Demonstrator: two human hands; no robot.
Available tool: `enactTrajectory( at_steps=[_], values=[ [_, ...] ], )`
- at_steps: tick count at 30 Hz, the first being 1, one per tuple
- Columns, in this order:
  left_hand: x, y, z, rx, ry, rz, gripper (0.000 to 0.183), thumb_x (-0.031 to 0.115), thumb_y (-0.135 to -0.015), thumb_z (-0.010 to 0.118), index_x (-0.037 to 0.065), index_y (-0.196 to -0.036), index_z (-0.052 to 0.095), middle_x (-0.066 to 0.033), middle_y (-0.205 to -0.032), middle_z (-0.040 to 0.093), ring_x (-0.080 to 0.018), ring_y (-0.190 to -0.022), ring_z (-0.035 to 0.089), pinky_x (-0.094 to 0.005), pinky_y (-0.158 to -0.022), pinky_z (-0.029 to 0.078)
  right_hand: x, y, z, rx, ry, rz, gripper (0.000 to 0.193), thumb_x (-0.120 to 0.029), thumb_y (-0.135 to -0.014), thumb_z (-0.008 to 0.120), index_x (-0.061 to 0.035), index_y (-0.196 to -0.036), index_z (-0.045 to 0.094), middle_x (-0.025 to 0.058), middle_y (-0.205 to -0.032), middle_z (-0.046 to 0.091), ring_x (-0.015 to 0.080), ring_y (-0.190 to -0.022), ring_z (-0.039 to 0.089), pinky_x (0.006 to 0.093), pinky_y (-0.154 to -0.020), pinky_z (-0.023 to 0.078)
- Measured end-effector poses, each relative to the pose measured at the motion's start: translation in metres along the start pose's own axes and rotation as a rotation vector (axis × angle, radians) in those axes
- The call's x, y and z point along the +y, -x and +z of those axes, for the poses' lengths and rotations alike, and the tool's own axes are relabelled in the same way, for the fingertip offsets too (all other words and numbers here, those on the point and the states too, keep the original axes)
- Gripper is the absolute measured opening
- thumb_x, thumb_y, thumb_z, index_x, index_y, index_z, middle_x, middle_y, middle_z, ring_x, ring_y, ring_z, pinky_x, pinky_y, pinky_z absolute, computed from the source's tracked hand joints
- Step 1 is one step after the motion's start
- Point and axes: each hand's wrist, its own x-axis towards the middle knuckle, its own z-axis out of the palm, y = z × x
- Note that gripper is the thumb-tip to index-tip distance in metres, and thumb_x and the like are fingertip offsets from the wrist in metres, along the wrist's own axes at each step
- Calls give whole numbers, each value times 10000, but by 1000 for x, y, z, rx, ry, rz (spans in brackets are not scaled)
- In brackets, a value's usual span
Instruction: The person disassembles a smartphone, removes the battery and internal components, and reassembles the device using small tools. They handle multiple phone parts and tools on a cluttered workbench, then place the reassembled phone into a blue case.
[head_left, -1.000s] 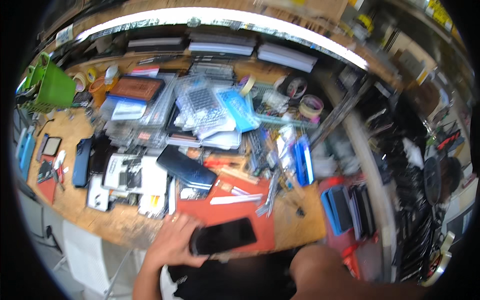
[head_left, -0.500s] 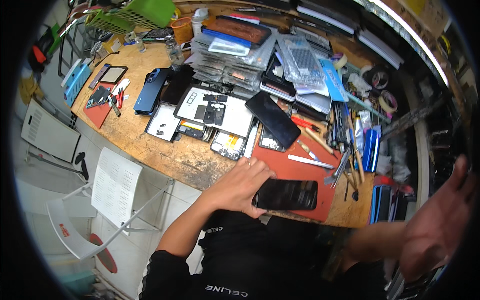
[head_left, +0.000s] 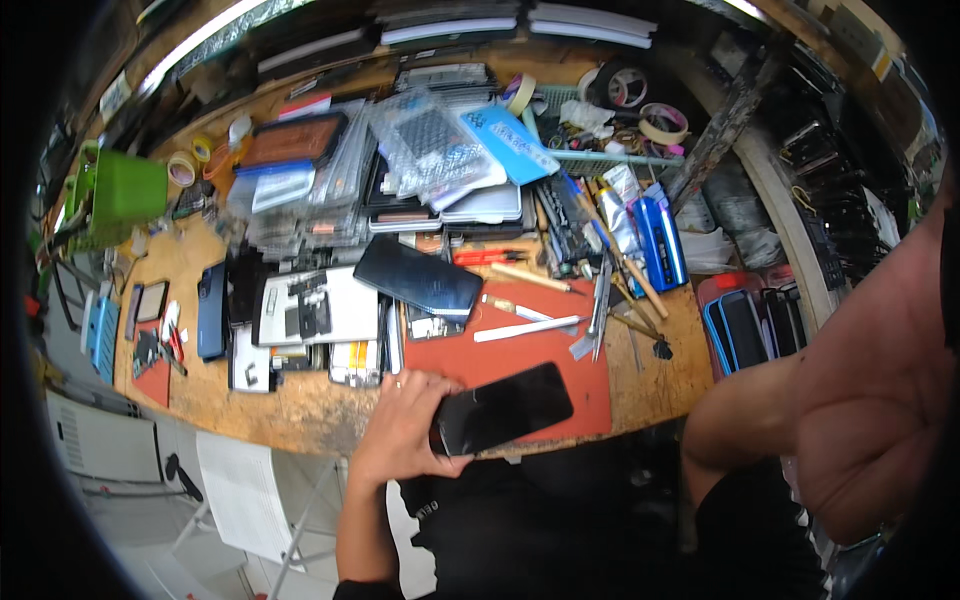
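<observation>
My left hand [head_left: 398, 425] grips the left end of a black smartphone [head_left: 515, 405], thumb along its near edge and fingers at the far edge. The phone lies dark screen up, slightly tilted, at the front edge of a red mat [head_left: 590, 385]. Close to the camera on the right, my right hand [head_left: 870, 440] is raised off the bench, large and cut by the picture's rim; its fingers are hidden. Another black phone [head_left: 420, 277] rests beyond the mat. A white stick-like tool [head_left: 527, 328], a wooden-handled tool [head_left: 535, 279] and metal tweezers [head_left: 600, 305] lie nearby.
Bagged parts [head_left: 310, 205] are piled at the back of the wooden bench [head_left: 300, 425]. Opened phones and a white panel [head_left: 350, 300] lie left of the mat. A blue tool [head_left: 658, 240] and tape rolls [head_left: 663, 123] are at right. A white chair [head_left: 245, 490] stands at lower left.
The view has swung to the right. The phone in my left hand has turned, its right end now farther up. My right hand has risen closer, its fingers going out of sight.
</observation>
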Motion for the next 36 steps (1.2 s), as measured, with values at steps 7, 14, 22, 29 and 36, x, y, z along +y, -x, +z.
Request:
enactTrajectory(
  at_steps=[7, 14, 22, 29, 36],
  values=[
    [3, 6, -1, 27, 30, 14, 868, 418, -632, 969, 61, -1348, 631, -141, -1211, 591, -382, -1184, 555, -478, -1044, 413, 32, 49, -21, -182, 634, 450, 326, -155, -993, 781, 37, -1249, 724, 137, -1075, 757, 210, -961, 714, 349, -884, 556],
    [5, 9, -1, 26, 53, -17, 870, 416, -649, 951, 51, -1361, 610, -138, -1188, 577, -347, -1182, 560, -456, -1027, 410, 105, 139, -13, -612, 596, 869, 63, 5, -969, 745, 27, -1017, 781, 136, -890, 763, 237, -768, 738, 336, -720, 562],
    [2, 9, 6, 126, 62, 31, 881, 396, -641, 940, 21, -1368, 613, -196, -1277, 616, -406, -1280, 572, -494, -1123, 412, 171, 173, 96, -921, 284, 805, 146, -140, -979, 732, -34, -1064, 785, 141, -969, 760, 375, -880, 745, 473, -793, 592],
    [-3, 12, 17, 145, 147, 19, 867, 386, -652, 928, -2, -1373, 644, -245, -1387, 651, -450, -1339, 589, -520, -1162, 453, 243, 201, 244, -1180, 267, 550, 115, -87, -960, 711, -39, -1026, 792, 143, -993, 747, 378, -1043, 725, 497, -862, 595],
    [2, 17, 15, -125, 199, -181, 755, 396, -675, 928, 47, -1307, 708, -206, -1270, 716, -422, -1249, 653, -512, -1083, 518, 292, 245, 327, -1431, 491, 474, 142, -27, -857, 746, -18, -978, 820, 205, -1001, 788, 404, -1019, 750, 505, -879, 607]
  ],
)
